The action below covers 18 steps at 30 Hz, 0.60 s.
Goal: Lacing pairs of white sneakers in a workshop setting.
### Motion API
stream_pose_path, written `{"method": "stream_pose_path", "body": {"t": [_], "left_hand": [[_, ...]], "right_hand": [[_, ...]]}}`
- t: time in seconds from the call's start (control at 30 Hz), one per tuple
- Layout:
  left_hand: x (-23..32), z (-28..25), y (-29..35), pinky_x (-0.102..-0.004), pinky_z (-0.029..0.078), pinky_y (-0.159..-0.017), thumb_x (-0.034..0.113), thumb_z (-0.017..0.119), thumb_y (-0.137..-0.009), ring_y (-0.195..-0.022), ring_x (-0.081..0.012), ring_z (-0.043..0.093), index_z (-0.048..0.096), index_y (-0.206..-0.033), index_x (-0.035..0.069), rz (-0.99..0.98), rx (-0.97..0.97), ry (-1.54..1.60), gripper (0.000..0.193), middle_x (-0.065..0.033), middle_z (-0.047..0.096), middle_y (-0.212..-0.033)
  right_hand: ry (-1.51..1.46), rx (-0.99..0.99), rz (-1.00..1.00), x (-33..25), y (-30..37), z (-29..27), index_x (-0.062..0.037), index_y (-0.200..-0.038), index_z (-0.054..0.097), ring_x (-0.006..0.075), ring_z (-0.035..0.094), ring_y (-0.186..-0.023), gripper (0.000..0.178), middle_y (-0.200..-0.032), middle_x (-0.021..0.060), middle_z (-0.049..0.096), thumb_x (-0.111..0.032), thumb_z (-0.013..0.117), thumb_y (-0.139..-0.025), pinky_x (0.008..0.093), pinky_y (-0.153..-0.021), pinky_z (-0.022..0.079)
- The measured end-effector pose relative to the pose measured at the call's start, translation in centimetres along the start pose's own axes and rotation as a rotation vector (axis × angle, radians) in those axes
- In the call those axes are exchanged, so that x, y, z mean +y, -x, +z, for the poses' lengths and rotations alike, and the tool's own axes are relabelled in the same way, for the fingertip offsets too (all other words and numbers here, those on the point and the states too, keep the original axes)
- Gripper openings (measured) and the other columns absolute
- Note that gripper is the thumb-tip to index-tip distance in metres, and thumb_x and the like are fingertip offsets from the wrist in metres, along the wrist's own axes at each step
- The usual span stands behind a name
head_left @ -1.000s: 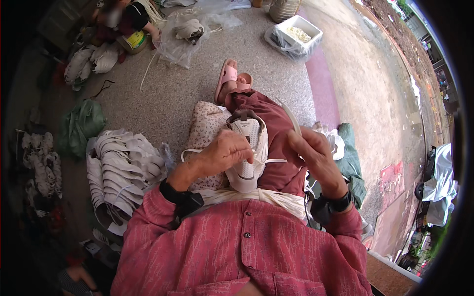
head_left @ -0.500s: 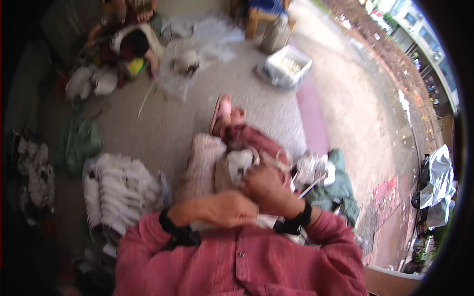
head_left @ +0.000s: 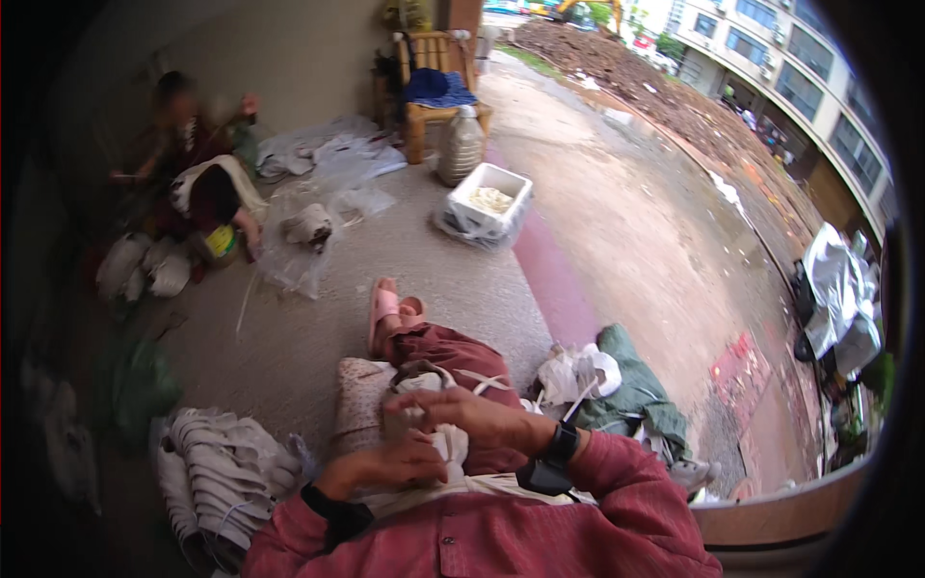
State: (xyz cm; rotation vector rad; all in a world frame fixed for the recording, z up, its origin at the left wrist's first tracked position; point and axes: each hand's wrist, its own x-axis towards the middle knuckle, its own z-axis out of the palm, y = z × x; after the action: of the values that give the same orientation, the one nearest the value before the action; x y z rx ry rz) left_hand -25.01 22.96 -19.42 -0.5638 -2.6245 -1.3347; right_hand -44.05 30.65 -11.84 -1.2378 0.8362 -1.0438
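My left hand [head_left: 400,464] is low over my lap, its fingers curled in toward the middle and blurred. Just above and to its right, my right hand [head_left: 472,416] has its thumb and fingers drawn together, pointing left. What either hand pinches is too small or smeared to make out. Beneath and beyond the fingers, a pale rounded cloth piece [head_left: 422,374] rests on my lap, partly covered by the hands. An off-white cloth strip [head_left: 449,445] hangs between the hands and my waist. A floral cushion-like bundle [head_left: 360,390] lies beside my leg.
Stacked off-white curved pieces [head_left: 226,467] lie at my left. A green sack [head_left: 626,385] and white bundle [head_left: 576,374] are at my right. Ahead stand a white foam box [head_left: 493,197], plastic jug [head_left: 462,149] and bamboo chair [head_left: 421,130]. Another person [head_left: 193,169] sits far left.
The view has tilted up, showing more of the street and chair. My right hand has moved left above the left hand, its fingers reaching leftward; the left hand has shifted left and lower.
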Motion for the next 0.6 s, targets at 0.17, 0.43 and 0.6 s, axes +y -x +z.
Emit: {"method": "stream_pose_path", "body": {"t": [0.17, 0.43, 0.6], "left_hand": [[1.7, -1.7, -1.0, -0.0344, 0.041, -0.09, 0.014, 0.059, -0.087, -0.09, -0.0184, 0.06, 0.069, -0.094, 0.009, -0.127, -0.022, 0.107, 0.012, -0.0005, 0.065, -0.085], [4.2, -2.9, 2.6, -0.0234, 0.048, -0.072, 0.017, 0.056, -0.096, -0.077, -0.0081, 0.061, 0.07, -0.09, 0.0, -0.689, 0.219, 0.644, 0.024, -0.004, 0.069, -0.085], [4.5, -4.6, 8.6, -0.0242, 0.046, -0.066, 0.025, 0.056, -0.097, -0.068, -0.0111, 0.059, 0.069, -0.084, 0.001, -0.903, 0.76, 0.668, 0.03, -0.001, 0.062, -0.072]], "right_hand": [[-0.509, 0.066, -0.219, -9.2, 0.5, -2.8, -0.0016, -0.104, 0.062, 0.0267, 0.056, -0.112, 0.029, -0.116, 0.0157, 0.061, -0.029, 0.055, -0.096, 0.0396, -0.101, 0.041], [-0.59, 0.791, -0.624, -10.8, 11.1, -16.8, -0.0015, -0.12, 0.059, 0.0241, 0.062, -0.096, 0.037, -0.102, 0.0073, 0.064, -0.03, 0.055, -0.096, 0.0423, -0.096, 0.046], [-0.799, 1.453, -0.481, 1.5, 22.0, -27.1, 0.0022, -0.118, 0.051, 0.026, 0.062, -0.091, 0.024, -0.101, 0.0129, 0.062, -0.007, 0.048, -0.096, 0.0415, -0.09, 0.052]]}}
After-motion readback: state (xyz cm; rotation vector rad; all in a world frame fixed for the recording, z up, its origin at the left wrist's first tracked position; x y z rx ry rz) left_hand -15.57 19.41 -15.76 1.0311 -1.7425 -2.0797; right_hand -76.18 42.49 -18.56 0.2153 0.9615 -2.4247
